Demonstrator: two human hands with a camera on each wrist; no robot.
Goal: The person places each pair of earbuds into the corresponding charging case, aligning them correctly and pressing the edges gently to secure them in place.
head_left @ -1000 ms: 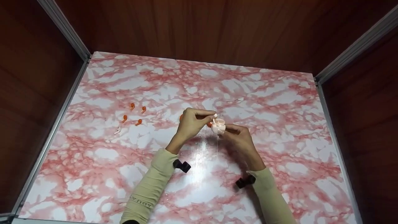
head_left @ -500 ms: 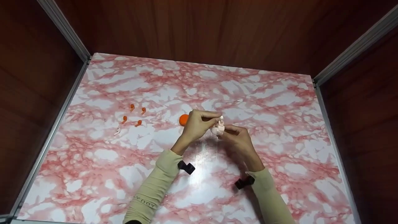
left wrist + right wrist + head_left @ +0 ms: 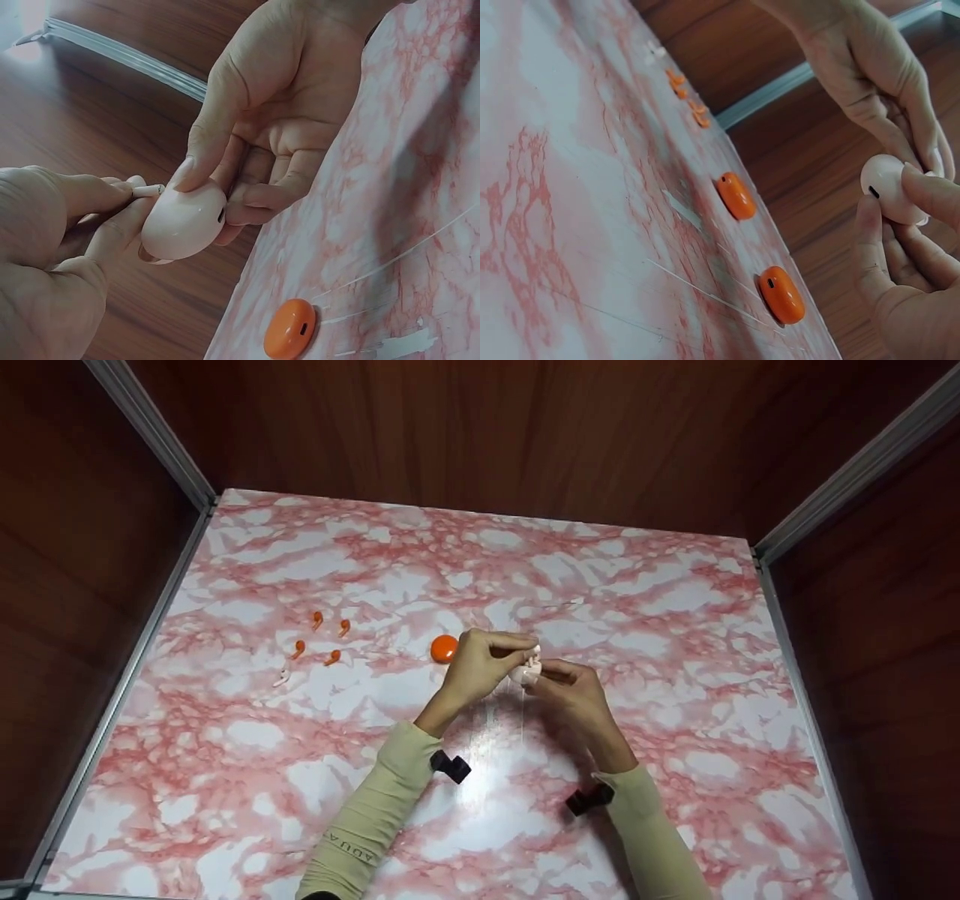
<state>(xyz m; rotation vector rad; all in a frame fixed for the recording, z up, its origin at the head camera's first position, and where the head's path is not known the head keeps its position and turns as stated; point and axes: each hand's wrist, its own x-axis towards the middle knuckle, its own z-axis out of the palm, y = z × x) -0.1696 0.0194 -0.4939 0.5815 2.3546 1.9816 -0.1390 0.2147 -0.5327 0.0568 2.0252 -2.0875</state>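
Note:
My left hand (image 3: 478,669) pinches a white earbud (image 3: 148,190) between thumb and fingertips, right at the edge of a pale charging case. That rounded case (image 3: 184,225) is gripped by my right hand (image 3: 581,697), thumb on one face and fingers behind, raised above the table. In the head view its lid looks open; the wrist views mostly show the outer shell, with a dark port. How far the earbud sits in the case cannot be made out. An orange case (image 3: 444,649) lies just left of my left hand.
Several orange earbuds (image 3: 332,658) and one white earbud (image 3: 283,675) lie at the left on the marbled table (image 3: 675,825). A second orange case (image 3: 781,295) shows in the right wrist view. Dark wooden panels (image 3: 480,435) enclose the back and sides.
My left hand has moved right and slightly down, bringing the earbud closer over the pale case. The orange case beside it has come into fuller view. My right hand has stayed nearly still.

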